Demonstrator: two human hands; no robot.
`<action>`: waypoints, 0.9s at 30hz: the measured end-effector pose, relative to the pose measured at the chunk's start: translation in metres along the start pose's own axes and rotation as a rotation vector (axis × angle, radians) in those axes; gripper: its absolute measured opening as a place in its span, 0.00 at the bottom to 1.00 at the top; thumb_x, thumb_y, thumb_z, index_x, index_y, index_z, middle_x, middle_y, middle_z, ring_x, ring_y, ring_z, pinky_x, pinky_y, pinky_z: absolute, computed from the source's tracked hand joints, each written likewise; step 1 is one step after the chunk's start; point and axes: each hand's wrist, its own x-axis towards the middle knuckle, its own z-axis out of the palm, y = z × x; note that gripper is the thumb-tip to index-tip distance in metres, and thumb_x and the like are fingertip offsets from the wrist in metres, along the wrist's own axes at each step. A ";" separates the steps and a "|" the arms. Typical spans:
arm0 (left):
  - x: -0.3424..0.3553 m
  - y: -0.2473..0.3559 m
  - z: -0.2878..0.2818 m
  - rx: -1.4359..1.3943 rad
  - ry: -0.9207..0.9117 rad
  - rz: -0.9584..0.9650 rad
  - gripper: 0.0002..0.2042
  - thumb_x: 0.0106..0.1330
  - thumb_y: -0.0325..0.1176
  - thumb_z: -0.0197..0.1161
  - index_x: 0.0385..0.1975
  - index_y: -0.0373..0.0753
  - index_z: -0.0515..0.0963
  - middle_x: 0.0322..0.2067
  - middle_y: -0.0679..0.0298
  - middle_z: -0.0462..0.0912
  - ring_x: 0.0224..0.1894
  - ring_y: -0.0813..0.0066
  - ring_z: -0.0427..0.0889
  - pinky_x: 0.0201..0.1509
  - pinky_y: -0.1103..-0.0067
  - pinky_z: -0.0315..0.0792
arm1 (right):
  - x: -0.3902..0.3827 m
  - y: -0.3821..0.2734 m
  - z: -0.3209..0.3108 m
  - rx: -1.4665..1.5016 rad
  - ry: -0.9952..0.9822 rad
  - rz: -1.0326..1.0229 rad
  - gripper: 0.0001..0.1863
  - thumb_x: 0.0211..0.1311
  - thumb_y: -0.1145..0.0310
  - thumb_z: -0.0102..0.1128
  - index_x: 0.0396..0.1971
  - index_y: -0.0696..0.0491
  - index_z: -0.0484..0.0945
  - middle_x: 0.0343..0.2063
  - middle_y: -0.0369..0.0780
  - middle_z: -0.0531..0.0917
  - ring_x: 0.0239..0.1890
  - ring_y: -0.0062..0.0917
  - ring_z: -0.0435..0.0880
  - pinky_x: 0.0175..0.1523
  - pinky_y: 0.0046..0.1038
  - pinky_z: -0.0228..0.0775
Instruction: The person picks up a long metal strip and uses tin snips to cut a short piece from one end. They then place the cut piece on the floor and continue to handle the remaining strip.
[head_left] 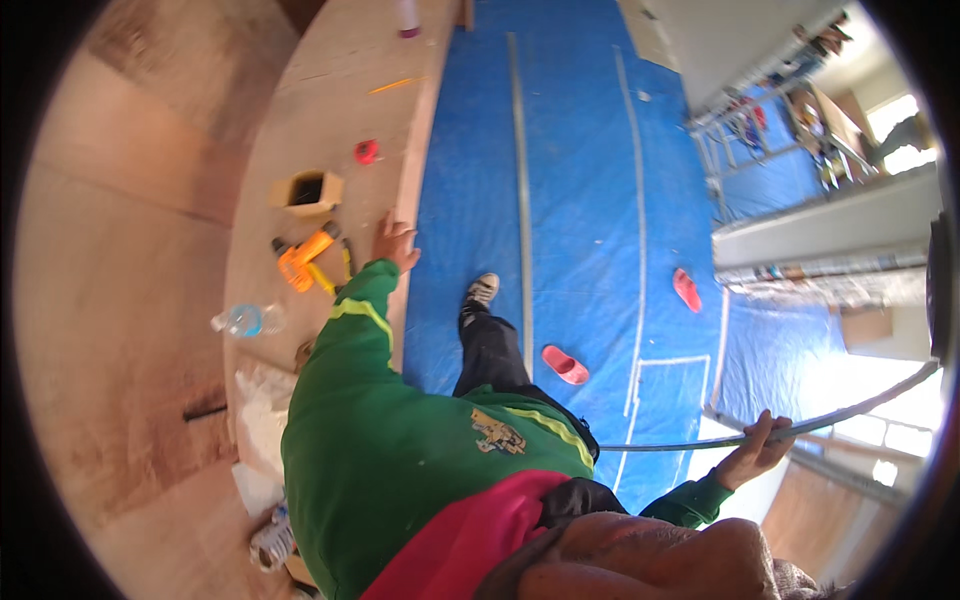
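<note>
My left hand [397, 243] rests on the edge of a wooden bench [340, 100], fingers loosely out, with nothing seen in it. Beside it on the bench lie an orange-yellow power drill [304, 258], a tool with black and yellow handles [346, 262] and a small cardboard box [308, 191] with its top open. Held out at the right, my right hand [757, 450] is closed around a long, thin, dark strip [850, 412]. The strip runs from near my waist to the right rim of the view; I cannot tell whether it is a hose or a rod.
A red tape measure [367, 152], a yellow pencil [391, 86] and a clear plastic bottle [245, 320] lie on the bench. Blue sheeting [580, 200] with pale tape lines covers the floor. Two pink slippers [565, 365] lie there. Metal scaffolding [712, 160] stands at far right.
</note>
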 end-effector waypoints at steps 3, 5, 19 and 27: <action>0.001 -0.002 0.002 -0.006 0.030 -0.013 0.19 0.53 0.42 0.74 0.45 0.44 0.89 0.55 0.60 0.81 0.77 0.42 0.58 0.80 0.47 0.50 | -0.012 -0.015 -0.016 0.019 0.040 -0.032 0.13 0.70 0.65 0.64 0.44 0.56 0.73 0.27 0.32 0.70 0.29 0.16 0.68 0.36 0.22 0.61; 0.001 0.003 -0.001 -0.015 0.058 -0.031 0.15 0.53 0.36 0.72 0.42 0.43 0.89 0.53 0.61 0.82 0.77 0.47 0.58 0.80 0.49 0.51 | -0.020 -0.013 -0.031 0.000 0.138 -0.021 0.11 0.72 0.65 0.60 0.43 0.54 0.72 0.23 0.31 0.66 0.26 0.14 0.66 0.33 0.21 0.59; 0.002 0.007 -0.003 0.046 0.130 0.015 0.08 0.50 0.29 0.73 0.32 0.39 0.88 0.49 0.58 0.82 0.78 0.49 0.59 0.80 0.52 0.54 | -0.043 0.094 -0.359 -0.138 0.823 0.119 0.20 0.76 0.47 0.61 0.29 0.44 0.71 0.18 0.30 0.66 0.18 0.15 0.64 0.22 0.22 0.53; 0.004 0.017 -0.013 0.096 0.074 -0.028 0.08 0.53 0.31 0.72 0.33 0.40 0.88 0.51 0.58 0.83 0.78 0.48 0.59 0.81 0.52 0.53 | -0.084 0.208 -0.600 0.116 0.847 0.326 0.26 0.80 0.48 0.42 0.67 0.45 0.76 0.28 0.28 0.70 0.28 0.18 0.68 0.35 0.29 0.60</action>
